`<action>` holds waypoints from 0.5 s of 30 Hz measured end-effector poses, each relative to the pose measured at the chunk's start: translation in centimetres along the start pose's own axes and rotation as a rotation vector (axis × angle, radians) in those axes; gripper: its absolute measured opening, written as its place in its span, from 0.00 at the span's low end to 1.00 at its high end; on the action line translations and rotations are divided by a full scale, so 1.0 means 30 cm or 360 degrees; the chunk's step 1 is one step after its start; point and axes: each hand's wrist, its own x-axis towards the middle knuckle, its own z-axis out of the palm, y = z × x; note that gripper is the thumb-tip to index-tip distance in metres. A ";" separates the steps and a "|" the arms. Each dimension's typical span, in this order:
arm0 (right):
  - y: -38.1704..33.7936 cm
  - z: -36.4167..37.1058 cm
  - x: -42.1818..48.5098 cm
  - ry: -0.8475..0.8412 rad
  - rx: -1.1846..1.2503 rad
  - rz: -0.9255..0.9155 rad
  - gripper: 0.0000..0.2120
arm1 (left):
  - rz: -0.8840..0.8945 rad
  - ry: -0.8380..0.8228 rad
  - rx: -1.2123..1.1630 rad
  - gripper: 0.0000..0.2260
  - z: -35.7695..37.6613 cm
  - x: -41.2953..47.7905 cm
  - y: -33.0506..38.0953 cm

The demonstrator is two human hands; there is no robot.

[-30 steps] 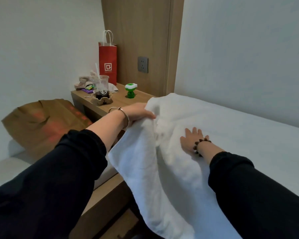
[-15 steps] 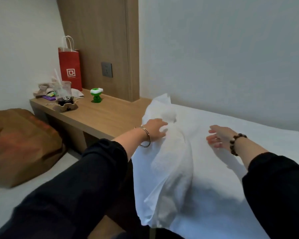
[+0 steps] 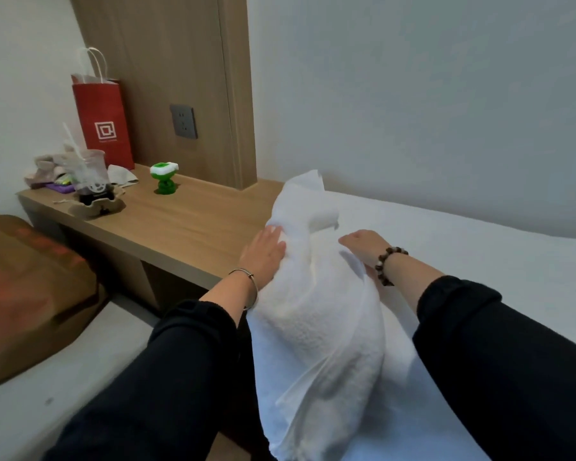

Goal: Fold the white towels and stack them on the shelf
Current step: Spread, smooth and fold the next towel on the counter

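Towel was found bunched at frame centre on the bed; folding judged barely begun. Left hand was pressed flat against it, fingers straight. Right hand was buried in folds, grip not determinable. Next move: towel to be spread flat and corners matched.

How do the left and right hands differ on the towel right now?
The left hand lies flat on the white towel, fingers straight; the right hand has its fingers hidden by a towel fold. The left wrist wears a thin metal bangle, the right a bead bracelet. Both touch the towel.
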 end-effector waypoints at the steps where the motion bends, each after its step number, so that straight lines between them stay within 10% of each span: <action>1: -0.009 0.006 0.018 -0.0022 -0.0006 0.0018 0.25 | -0.0031 -0.0039 0.0083 0.19 -0.001 0.016 -0.020; 7: -0.054 0.012 0.138 -0.0092 0.0073 0.0121 0.36 | -0.0009 0.0047 -0.0007 0.21 0.020 0.042 -0.067; 15: -0.116 0.036 0.210 -0.0111 0.0316 0.0318 0.16 | 0.0005 0.0047 -0.0024 0.20 0.020 0.034 -0.064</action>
